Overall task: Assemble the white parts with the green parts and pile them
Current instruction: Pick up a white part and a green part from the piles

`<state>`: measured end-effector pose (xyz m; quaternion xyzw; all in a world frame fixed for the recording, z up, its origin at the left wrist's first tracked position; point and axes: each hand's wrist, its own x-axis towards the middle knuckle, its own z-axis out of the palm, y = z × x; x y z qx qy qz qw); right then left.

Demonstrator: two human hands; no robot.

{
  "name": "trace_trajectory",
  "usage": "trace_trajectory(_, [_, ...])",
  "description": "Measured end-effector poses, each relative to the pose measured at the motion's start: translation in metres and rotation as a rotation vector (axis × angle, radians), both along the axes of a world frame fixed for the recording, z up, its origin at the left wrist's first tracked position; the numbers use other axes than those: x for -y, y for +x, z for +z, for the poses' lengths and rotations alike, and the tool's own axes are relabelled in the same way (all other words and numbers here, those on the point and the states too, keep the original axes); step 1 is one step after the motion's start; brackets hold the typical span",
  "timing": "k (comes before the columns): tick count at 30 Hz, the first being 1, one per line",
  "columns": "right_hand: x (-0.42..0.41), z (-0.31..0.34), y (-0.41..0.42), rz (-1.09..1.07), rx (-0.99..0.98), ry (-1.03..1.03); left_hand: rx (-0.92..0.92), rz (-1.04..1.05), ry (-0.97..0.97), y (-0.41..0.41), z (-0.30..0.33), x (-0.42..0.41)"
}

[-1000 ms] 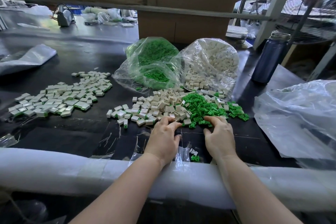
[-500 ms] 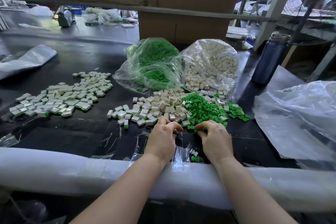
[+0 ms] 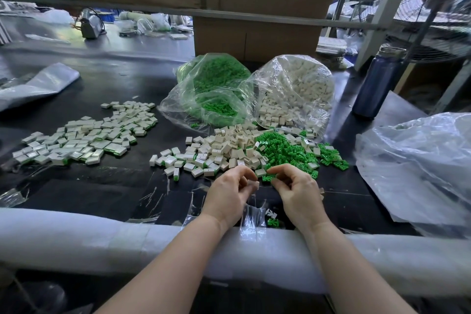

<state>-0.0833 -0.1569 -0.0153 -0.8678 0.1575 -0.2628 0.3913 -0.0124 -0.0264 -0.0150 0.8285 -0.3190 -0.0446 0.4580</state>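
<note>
Both hands curled together at the loose piles' near edge, left hand (image 3: 230,192) pinching a white part (image 3: 252,183), right hand (image 3: 297,190) a green part (image 3: 267,178), likely aligning them to mate; finished pile (image 3: 84,135) lies far left.

Two bags (image 3: 254,89) lie behind the loose parts (image 3: 254,148); assembled pile (image 3: 84,135) lies left, bottle (image 3: 377,84) right.
</note>
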Motion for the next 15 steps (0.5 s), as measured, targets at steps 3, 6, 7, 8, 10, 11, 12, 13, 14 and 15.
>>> trace_trajectory(3, [0.0,0.0013,-0.0002,0.024,0.041,0.14,-0.059,-0.003,-0.046,0.0011,-0.0001,-0.0002])
trace_trajectory(6, [0.0008,0.0031,0.0001,0.053,0.072,0.224,-0.13,-0.027,-0.107,0.0029,-0.0007,-0.0002])
trace_trajectory(7, [0.0015,0.0039,-0.0003,0.062,0.076,0.244,-0.144,-0.036,-0.11,0.0036,-0.0013,-0.0003])
trace_trajectory(8, [0.0019,0.0045,-0.0006,0.075,0.082,0.276,-0.151,-0.042,-0.109,0.0044,-0.0022,-0.0004])
trace_trajectory(10, [0.0023,0.0053,-0.0012,0.111,0.09,0.361,-0.156,-0.048,-0.11,0.0056,-0.0035,-0.0007])
trace_trajectory(11, [0.0023,0.0055,-0.0016,0.123,0.094,0.397,-0.167,-0.055,-0.119,0.006,-0.0038,-0.0007])
trace_trajectory(12, [0.0022,0.0056,-0.0015,0.129,0.098,0.423,-0.185,-0.064,-0.131,0.0063,-0.004,-0.0005])
trace_trajectory(13, [0.0023,0.0054,-0.0017,0.131,0.099,0.439,-0.201,-0.072,-0.139,0.0063,-0.004,-0.0002])
trace_trajectory(14, [0.0024,0.0054,-0.0017,0.132,0.096,0.447,-0.208,-0.078,-0.138,0.0063,-0.0039,0.0001])
trace_trajectory(15, [0.0024,0.0053,-0.0017,0.133,0.093,0.451,-0.208,-0.084,-0.13,0.0064,-0.0039,0.0005])
